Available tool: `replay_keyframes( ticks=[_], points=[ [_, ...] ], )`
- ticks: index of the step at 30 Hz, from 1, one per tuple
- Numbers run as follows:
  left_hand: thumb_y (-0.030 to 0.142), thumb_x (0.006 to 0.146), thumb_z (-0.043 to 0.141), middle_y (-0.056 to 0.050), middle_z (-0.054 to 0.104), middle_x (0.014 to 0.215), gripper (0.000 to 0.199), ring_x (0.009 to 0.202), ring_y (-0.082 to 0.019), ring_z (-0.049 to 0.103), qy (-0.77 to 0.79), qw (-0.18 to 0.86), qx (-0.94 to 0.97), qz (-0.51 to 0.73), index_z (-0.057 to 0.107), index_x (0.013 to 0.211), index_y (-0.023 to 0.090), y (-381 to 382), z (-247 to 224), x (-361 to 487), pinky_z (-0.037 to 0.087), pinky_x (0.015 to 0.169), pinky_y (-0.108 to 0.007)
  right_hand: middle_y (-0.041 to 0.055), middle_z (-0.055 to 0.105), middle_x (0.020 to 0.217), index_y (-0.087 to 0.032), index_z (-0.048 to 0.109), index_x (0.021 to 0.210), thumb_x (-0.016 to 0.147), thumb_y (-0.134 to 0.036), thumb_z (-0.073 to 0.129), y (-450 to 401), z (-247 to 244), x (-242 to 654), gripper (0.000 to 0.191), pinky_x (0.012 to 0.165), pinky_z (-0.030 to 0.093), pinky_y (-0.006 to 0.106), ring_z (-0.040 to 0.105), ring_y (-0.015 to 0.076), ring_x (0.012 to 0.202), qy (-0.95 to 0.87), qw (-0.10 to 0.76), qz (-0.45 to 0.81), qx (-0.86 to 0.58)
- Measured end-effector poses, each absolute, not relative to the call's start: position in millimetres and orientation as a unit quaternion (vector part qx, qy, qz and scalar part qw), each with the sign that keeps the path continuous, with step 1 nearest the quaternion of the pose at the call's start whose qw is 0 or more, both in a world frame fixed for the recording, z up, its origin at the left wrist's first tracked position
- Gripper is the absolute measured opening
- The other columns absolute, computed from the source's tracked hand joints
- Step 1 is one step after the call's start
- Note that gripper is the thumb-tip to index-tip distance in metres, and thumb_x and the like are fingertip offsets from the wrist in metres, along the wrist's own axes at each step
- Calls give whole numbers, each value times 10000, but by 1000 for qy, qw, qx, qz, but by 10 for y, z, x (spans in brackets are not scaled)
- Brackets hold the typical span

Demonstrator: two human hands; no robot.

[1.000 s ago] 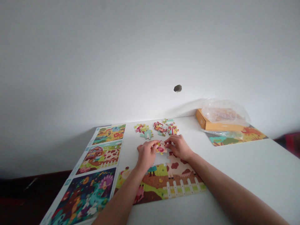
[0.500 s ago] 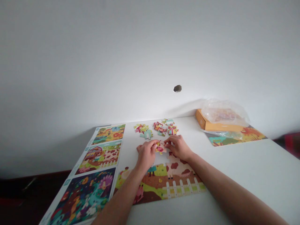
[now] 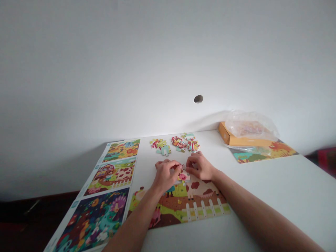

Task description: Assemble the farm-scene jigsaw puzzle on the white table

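Between my two hands is a puzzle piece (image 3: 183, 176) with a pink cow's muzzle on it. My left hand (image 3: 168, 174) pinches its left side, fingers curled. From the right, my right hand (image 3: 200, 167) grips the piece's other edge between thumb and fingers. The piece is at the upper edge of the partly joined farm puzzle (image 3: 195, 196), beside the cow's body; whether it is locked in I cannot tell. Fence, brown path and cow legs show on the joined part. My left forearm covers some of its left side.
Loose puzzle pieces lie in small piles (image 3: 178, 142) behind my hands. Along the table's left edge are picture sheets (image 3: 114, 175). An orange box (image 3: 231, 137) under a clear plastic bag (image 3: 252, 124) rests on another picture board (image 3: 252, 157) at the back right, near the wall.
Both hands have brought the cow-face piece toward me and slightly right, down to the joined puzzle's upper edge. The piles, box and sheets stay put.
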State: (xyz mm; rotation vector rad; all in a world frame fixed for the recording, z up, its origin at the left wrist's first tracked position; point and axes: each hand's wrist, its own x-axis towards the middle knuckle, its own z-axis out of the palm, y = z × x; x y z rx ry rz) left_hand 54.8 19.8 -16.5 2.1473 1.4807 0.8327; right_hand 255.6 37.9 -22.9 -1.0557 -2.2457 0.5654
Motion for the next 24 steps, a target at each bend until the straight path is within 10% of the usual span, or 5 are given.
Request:
replay_keyframes(
  ticks=[24],
  points=[
    [228,791,557,-25,624,980,198,1015,-227,539,518,104,815,239,661,950,282,129,-158,574,284,940,-450,0,631,693,-189,586,706,766,-420,702,410,-217,2523,266,797,286,342,525,182,777,-887,216,141,-383]
  ],
)
